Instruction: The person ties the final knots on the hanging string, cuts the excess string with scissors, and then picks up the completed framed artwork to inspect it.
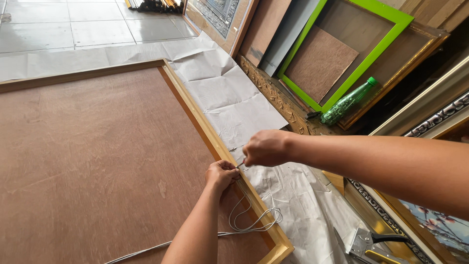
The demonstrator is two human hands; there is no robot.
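A large wooden picture frame (193, 105) lies face down, its brown backing board (93, 156) filling the left of the view. My left hand (222, 174) rests on the frame's right rail, fingers pinched at a spot on the wood. Just above it my right hand (264, 147) is closed on a small thin tool whose tip points down at the same spot; the tool is mostly hidden. A grey hanging cord (251, 222) loops on the board below my left hand and trails off to the lower left.
White paper (229, 98) is spread under the frame. A metal staple gun (369, 244) lies at the bottom right. A green plastic bottle (349, 101), a bright green frame (364, 61) and several ornate frames lean along the right. Tiled floor (73, 24) lies beyond.
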